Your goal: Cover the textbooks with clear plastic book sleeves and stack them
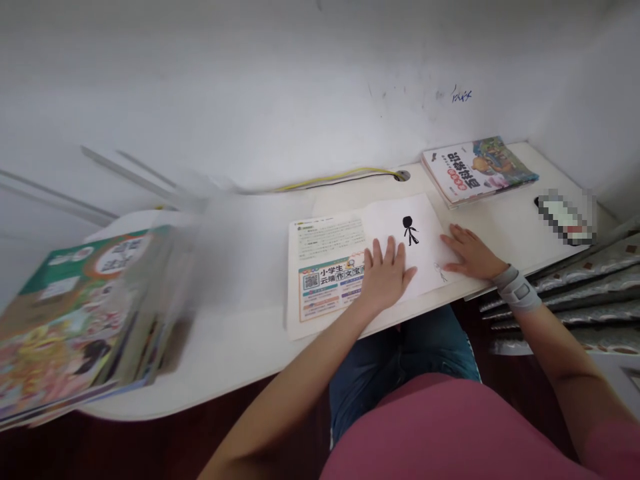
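An open book [325,267] lies on the white desk, its left page printed with text and a QR code. Its right side is a white page [425,213] bearing a black stick figure and a small faint sketch near the lower right. My left hand [387,277] rests flat with fingers spread near the middle of the book, over the inner part of the white page. At that page's right edge lies my right hand [470,252], fingers stretched out, a grey band on its wrist. Neither hand holds anything.
A tall stack of books [75,320] stands at the left. A smaller pile of books [480,170] sits at the back right, with a pixelated phone-like object [565,217] near it. A yellow cable [340,177] runs along the wall to a desk hole.
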The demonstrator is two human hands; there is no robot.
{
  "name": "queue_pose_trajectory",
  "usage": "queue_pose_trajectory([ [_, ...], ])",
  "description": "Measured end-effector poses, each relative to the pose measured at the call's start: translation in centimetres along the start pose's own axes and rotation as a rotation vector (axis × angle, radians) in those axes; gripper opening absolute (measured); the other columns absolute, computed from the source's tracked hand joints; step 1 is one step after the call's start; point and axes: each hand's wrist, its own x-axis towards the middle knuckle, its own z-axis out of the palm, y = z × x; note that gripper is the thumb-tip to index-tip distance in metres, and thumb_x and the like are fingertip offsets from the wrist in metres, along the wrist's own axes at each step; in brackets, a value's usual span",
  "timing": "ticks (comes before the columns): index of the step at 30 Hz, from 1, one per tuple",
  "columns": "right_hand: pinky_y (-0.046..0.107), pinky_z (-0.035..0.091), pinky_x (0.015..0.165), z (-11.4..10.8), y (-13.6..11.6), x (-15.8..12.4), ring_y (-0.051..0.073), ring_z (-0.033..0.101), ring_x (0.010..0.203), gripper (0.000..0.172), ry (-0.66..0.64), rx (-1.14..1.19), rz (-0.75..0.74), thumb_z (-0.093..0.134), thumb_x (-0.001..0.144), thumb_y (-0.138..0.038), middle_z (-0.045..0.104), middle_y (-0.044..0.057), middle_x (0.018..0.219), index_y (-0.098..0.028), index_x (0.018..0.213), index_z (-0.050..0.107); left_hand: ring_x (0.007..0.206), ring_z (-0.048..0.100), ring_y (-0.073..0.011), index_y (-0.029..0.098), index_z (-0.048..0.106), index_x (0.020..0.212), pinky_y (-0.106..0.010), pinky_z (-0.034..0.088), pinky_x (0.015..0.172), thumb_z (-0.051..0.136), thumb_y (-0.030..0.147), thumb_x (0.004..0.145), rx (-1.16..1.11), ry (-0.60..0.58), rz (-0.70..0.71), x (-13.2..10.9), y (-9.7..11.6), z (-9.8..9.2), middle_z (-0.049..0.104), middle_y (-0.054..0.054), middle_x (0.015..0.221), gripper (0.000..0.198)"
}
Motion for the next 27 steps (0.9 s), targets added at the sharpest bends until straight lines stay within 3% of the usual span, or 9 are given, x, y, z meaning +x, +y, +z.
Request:
queue_pose_trajectory([
  [4, 0.052, 0.027, 0.11, -0.3, 0.0, -0.2, 0.037, 0.023, 0.141, 0.083, 0.005, 0.032, 0.002, 0.052, 0.082, -0.064, 0.025, 0.024, 0.153, -0.011, 0.144, 0.037, 0.144, 0.002, -0.0391, 0.016, 0.018, 0.151, -0.057, 0.014, 0.114, 0.025, 0.067, 0.089, -0.107, -0.114, 0.141, -0.7, -2.7, -1.1, 0.005, -0.016, 0.159, 0.081],
  [9, 0.054, 0.024, 0.11, -0.2, -0.2, -0.7, 0.034, 0.023, 0.142, 0.064, 0.013, 0.04, -0.06, 0.047, 0.088, -0.057, 0.025, 0.016, 0.155, -0.023, 0.142, 0.041, 0.144, 0.001, -0.0378, 0.022, 0.017, 0.151, -0.059, 0.011, 0.113, 0.032, 0.077, 0.08, -0.111, -0.153, 0.268, -0.6, -6.5, -1.9, 0.001, -0.016, 0.159, 0.091],
  [18, 0.053, 0.023, 0.111, 0.0, -0.5, -0.7, 0.032, 0.023, 0.142, 0.063, 0.029, 0.043, -0.062, 0.045, 0.088, -0.06, 0.023, 0.012, 0.156, -0.027, 0.141, 0.043, 0.145, 0.009, -0.0364, 0.024, 0.019, 0.15, -0.06, 0.011, 0.113, 0.034, 0.075, 0.081, -0.095, -0.109, 0.256, -0.3, -5.2, -1.5, 0.008, -0.015, 0.159, 0.087],
  [27, 0.053, 0.021, 0.112, -0.2, -0.6, -0.8, 0.032, 0.023, 0.142, 0.064, 0.022, 0.059, -0.058, 0.046, 0.086, -0.062, 0.023, 0.011, 0.156, -0.028, 0.14, 0.044, 0.145, 0.009, -0.0366, 0.025, 0.023, 0.149, -0.061, 0.011, 0.113, 0.036, 0.075, 0.081, -0.075, -0.152, 0.278, 0.1, -5.6, -1.9, 0.012, -0.014, 0.159, 0.086],
])
